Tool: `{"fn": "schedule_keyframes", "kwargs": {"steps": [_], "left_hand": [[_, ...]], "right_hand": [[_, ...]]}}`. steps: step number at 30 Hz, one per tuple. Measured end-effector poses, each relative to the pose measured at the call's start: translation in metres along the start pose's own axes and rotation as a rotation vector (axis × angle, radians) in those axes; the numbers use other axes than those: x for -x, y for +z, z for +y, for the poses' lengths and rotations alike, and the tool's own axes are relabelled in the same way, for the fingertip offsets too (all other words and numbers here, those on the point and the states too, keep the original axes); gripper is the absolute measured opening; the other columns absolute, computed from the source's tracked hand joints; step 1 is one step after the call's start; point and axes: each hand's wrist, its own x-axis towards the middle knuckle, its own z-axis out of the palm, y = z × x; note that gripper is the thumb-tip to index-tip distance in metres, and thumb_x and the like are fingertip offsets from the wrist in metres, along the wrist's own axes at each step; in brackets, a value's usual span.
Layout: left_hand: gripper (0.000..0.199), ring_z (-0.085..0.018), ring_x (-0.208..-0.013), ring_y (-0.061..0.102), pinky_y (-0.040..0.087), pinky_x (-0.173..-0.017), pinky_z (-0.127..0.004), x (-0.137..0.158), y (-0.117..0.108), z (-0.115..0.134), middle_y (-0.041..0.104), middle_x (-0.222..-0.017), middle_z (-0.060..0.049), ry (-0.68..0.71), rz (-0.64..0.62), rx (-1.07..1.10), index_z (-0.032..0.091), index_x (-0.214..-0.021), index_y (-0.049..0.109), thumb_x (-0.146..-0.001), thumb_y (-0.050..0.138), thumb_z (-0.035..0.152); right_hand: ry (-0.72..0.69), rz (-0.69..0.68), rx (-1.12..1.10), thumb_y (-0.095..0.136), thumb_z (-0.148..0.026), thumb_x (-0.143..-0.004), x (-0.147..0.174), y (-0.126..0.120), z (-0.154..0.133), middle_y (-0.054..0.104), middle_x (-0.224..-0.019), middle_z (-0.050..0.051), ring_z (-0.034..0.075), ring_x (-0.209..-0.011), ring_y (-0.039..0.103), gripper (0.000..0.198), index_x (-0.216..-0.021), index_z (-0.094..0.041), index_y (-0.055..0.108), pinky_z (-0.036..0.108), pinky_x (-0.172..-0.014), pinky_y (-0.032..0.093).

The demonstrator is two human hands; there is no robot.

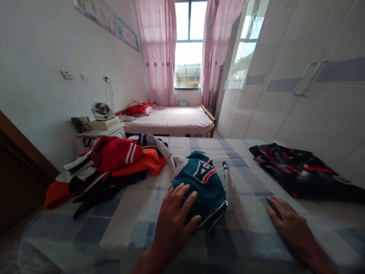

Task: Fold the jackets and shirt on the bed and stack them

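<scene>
On the bed in front of me lies a teal jacket (188, 182) with grey-white sleeves, a letter "A" patch and a zipper along its near edge. One sleeve (168, 152) stretches up and left to the clothes pile; the other lies to the right of the body. My left hand (178, 213) rests on the jacket's near left part, its fingers spread. Off to the right, my right hand (289, 224) is over the bed sheet with fingers extended, holding nothing. Beyond it lies a black garment with red print (296, 167), apart from the hand.
A heap of red, orange and black clothes (114, 160) lies on the bed's left side. The checked sheet (125, 220) covers the bed. Behind stand a nightstand with a small fan (102, 110) and a second bed (171, 120). A white wardrobe (285, 106) lines the right.
</scene>
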Motion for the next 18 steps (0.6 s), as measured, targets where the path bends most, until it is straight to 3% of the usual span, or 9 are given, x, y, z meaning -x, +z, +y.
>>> {"fn": "schedule_keyframes", "kwargs": {"steps": [2,4,7,9,12,15,18], "left_hand": [[0.052,-0.028,-0.124,0.044,0.038,-0.101,-0.046,0.011,-0.003,-0.017,0.047,-0.134,-0.013,-0.234,0.035,-0.019,0.021,-0.134,0.042,-0.084,0.054,0.031],[0.052,-0.026,-0.119,0.05,0.043,-0.097,-0.042,0.019,-0.002,-0.03,0.052,-0.13,-0.012,-0.371,-0.021,0.07,0.02,-0.135,0.04,-0.085,0.051,0.032],[0.05,-0.024,-0.114,0.054,0.044,-0.095,-0.038,0.02,0.0,-0.04,0.056,-0.124,-0.009,-0.441,-0.094,0.204,0.02,-0.132,0.044,-0.085,0.051,0.034],[0.043,-0.024,-0.109,0.057,0.045,-0.093,-0.037,0.014,-0.002,-0.039,0.06,-0.118,-0.009,-0.476,-0.074,0.266,0.019,-0.124,0.052,-0.084,0.05,0.034],[0.029,-0.021,-0.086,0.063,0.05,-0.077,-0.032,0.0,-0.013,-0.034,0.067,-0.093,-0.005,-0.554,-0.032,0.406,0.018,-0.101,0.063,-0.083,0.048,0.036],[0.029,-0.018,-0.069,0.061,0.05,-0.063,-0.028,-0.011,-0.033,-0.035,0.066,-0.075,0.0,-0.661,0.102,0.499,0.019,-0.093,0.063,-0.081,0.051,0.042],[0.032,-0.022,-0.079,0.062,0.051,-0.067,-0.032,-0.012,-0.062,-0.048,0.065,-0.079,0.0,-0.775,0.389,0.437,0.022,-0.1,0.06,-0.081,0.048,0.045]], "right_hand": [[-0.009,-0.033,-0.106,0.032,-0.046,-0.085,0.004,-0.009,-0.018,0.056,-0.127,0.014,0.028,-0.12,0.05,0.054,-0.119,-0.013,0.056,0.046,-0.102,0.038],[-0.097,-0.066,-0.212,0.036,-0.042,-0.086,0.01,-0.017,-0.042,0.051,-0.133,0.012,0.025,-0.123,0.047,0.051,-0.128,-0.016,0.049,0.042,-0.103,0.038],[-0.298,-0.11,-0.287,0.044,-0.03,-0.083,0.017,-0.023,-0.084,0.034,-0.146,0.006,0.022,-0.13,0.038,0.054,-0.137,-0.026,0.037,0.041,-0.104,0.037],[-0.354,-0.118,-0.281,0.048,-0.022,-0.079,0.015,-0.021,-0.107,0.027,-0.15,0.005,0.023,-0.132,0.035,0.06,-0.137,-0.028,0.035,0.043,-0.103,0.036],[-0.374,-0.09,-0.249,0.05,-0.017,-0.077,0.004,-0.016,-0.127,0.036,-0.145,0.007,0.026,-0.132,0.033,0.046,-0.123,-0.024,0.051,0.046,-0.103,0.034],[-0.396,-0.04,-0.266,0.046,-0.018,-0.083,-0.009,-0.019,-0.13,0.055,-0.127,0.007,0.025,-0.126,0.042,0.022,-0.099,-0.022,0.06,0.044,-0.1,0.035],[-0.336,0.055,-0.325,0.044,-0.023,-0.085,-0.013,-0.029,-0.12,0.06,-0.115,0.006,0.023,-0.112,0.053,0.018,-0.095,-0.023,0.059,0.041,-0.093,0.04]]}}
